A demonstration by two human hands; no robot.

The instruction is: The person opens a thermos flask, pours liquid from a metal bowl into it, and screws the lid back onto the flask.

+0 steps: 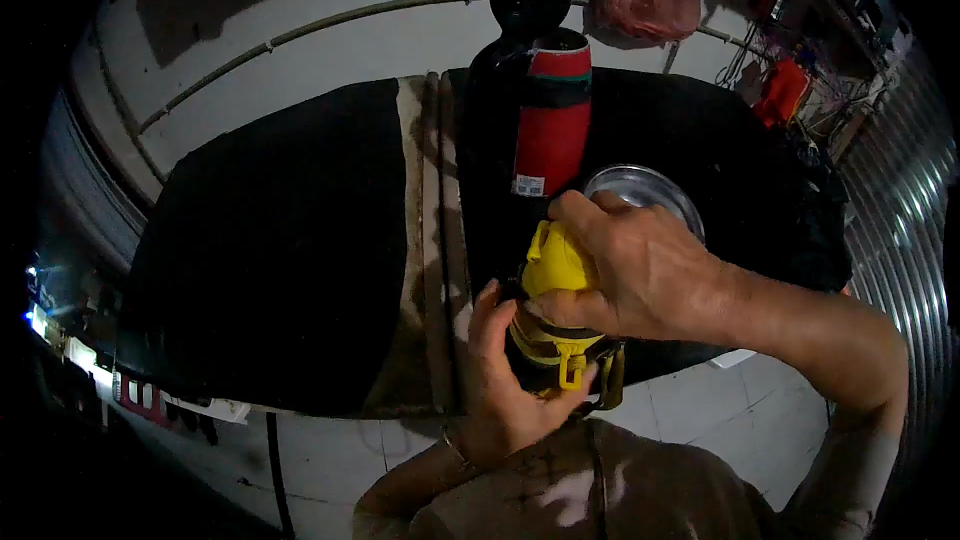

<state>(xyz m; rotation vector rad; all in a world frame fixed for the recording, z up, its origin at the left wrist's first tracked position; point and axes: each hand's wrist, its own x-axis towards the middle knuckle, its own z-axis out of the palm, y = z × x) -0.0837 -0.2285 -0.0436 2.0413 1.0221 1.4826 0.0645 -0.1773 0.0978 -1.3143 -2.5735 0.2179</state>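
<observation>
My right hand is closed over the yellow domed top of a yellow-and-black container, its exact kind unclear. My left hand wraps around the lower body, which is mostly hidden by the fingers. A yellow loop hangs at the near side of the container. Just beyond my hands stands a red-and-black cylinder with a white label, close to a round black disc. Partly covered by my right hand, a round silver metal dish lies on the black surface.
A black-covered table spreads out before me, split by a pale seam strip. At the back wall hangs a pinkish plastic bag. Cables and an orange-red item are at the right, beside corrugated sheeting.
</observation>
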